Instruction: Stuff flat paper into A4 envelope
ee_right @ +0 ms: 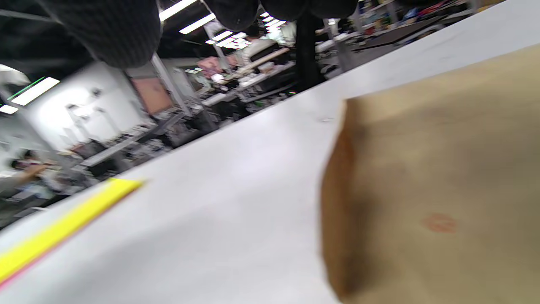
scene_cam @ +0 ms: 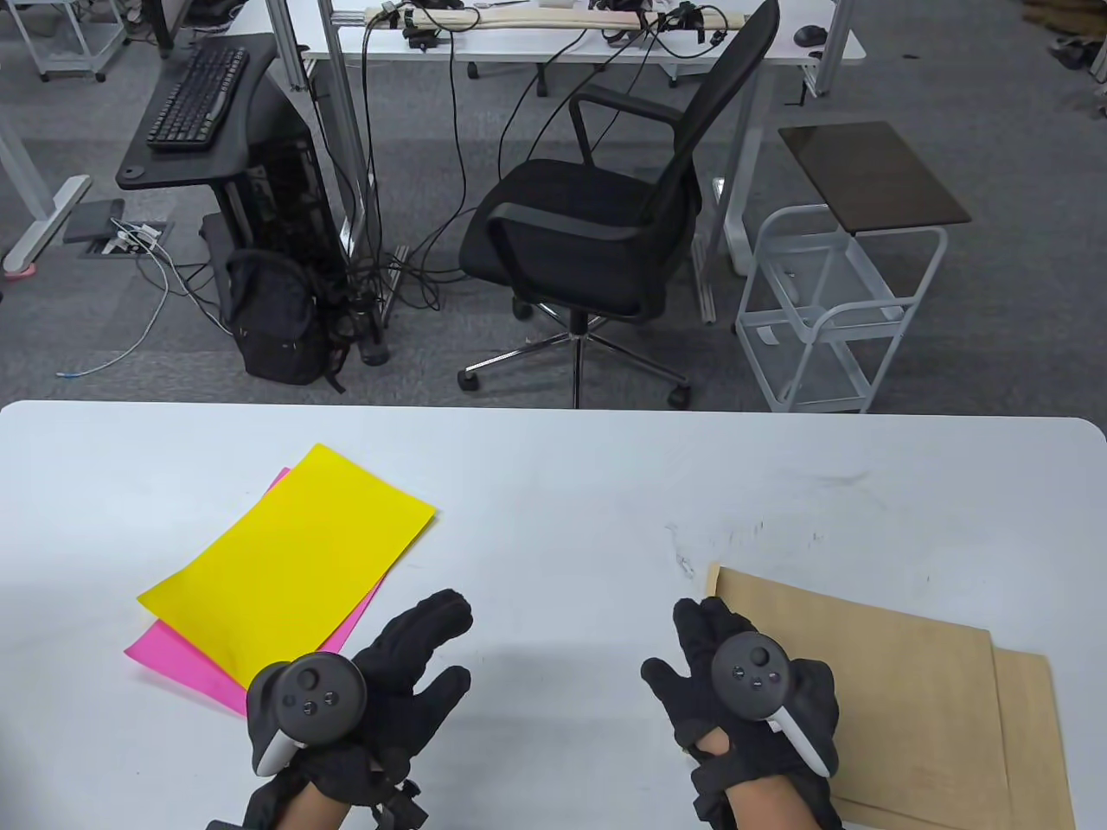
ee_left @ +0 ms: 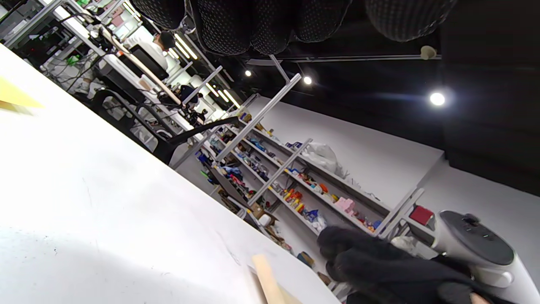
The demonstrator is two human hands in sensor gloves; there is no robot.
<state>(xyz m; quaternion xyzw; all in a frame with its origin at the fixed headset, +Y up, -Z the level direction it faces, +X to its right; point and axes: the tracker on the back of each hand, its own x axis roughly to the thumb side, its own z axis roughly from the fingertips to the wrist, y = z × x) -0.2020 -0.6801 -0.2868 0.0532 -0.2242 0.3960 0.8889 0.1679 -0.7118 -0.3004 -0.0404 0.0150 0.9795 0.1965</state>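
Observation:
A yellow paper sheet point(scene_cam: 294, 553) lies on a pink sheet point(scene_cam: 173, 653) at the table's left. A brown A4 envelope point(scene_cam: 899, 692) lies flat at the right, on top of a second brown envelope point(scene_cam: 1029, 718). My left hand point(scene_cam: 428, 648) is open with fingers spread, just right of the yellow sheet's near corner, holding nothing. My right hand point(scene_cam: 692, 644) is open over the envelope's left edge, holding nothing. In the right wrist view the envelope point(ee_right: 443, 190) fills the right side and the yellow sheet point(ee_right: 63, 228) shows at the left. The left wrist view shows the envelope's corner point(ee_left: 270, 283).
The white table point(scene_cam: 553, 484) has faint scuff marks point(scene_cam: 683, 553) near the envelope's far corner. Beyond the far edge stand a black office chair point(scene_cam: 597, 225) and a white cart point(scene_cam: 839, 303).

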